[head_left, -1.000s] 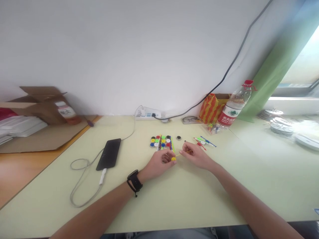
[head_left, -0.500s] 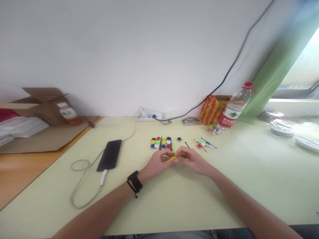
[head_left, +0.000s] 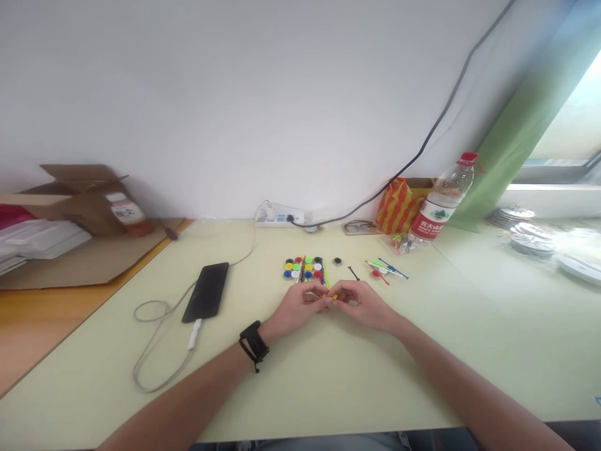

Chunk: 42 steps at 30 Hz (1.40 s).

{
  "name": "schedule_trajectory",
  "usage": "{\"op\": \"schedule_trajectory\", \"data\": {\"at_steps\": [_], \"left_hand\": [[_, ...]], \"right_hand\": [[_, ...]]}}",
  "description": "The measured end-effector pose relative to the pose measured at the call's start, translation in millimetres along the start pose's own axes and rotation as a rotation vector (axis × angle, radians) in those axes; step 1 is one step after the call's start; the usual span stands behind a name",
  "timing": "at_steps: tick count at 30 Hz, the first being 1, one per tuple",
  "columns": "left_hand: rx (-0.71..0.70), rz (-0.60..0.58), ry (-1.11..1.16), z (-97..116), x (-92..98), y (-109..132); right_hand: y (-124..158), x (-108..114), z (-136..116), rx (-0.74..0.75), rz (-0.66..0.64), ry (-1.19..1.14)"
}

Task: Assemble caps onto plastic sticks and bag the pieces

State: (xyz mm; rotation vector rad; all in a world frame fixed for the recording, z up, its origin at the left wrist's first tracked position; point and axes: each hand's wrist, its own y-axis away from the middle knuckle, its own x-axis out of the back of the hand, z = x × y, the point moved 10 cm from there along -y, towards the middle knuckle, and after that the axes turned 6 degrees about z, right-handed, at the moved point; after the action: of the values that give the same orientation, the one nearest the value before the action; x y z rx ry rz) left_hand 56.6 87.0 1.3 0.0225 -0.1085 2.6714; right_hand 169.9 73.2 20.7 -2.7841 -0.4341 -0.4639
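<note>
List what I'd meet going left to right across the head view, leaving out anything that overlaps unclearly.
Drink bottle with white cap → phone → black wristband → left hand → yellow piece → right hand → red-capped bottle → stacked discs

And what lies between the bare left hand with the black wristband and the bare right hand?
In the head view, yellow plastic, mostly hidden so its shape is unclear, is pinched where the left hand meets the right hand.

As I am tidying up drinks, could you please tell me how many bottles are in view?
2: the white-capped bottle at far left, by the cardboard, and the red-capped bottle at right, beside the red-and-yellow bag. Others could be hidden inside the bag.
</note>
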Motion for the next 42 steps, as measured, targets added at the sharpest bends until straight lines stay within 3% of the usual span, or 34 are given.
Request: {"op": "schedule_trajectory", "data": {"at_steps": [8, 18, 26, 42], "left_hand": [[0.043, 0.032, 0.014, -6, 6.9, -3], [0.033, -0.026, -0.02, -11, 5.2, -3], [0.014, -0.016, -0.027, -10, 6.3, -3], [-0.063, 0.12, -0.022, -3, 18.4, -6]], "right_hand": [[-3, 16, 3, -0.034, 0.044, -0.004], [-2, 7, 6, -0.079, 0.0, -0.161], [-4, 14, 3, -0.068, 0.031, -0.261], [-5, 21, 8, -0.066, 0.081, -0.083]]}}
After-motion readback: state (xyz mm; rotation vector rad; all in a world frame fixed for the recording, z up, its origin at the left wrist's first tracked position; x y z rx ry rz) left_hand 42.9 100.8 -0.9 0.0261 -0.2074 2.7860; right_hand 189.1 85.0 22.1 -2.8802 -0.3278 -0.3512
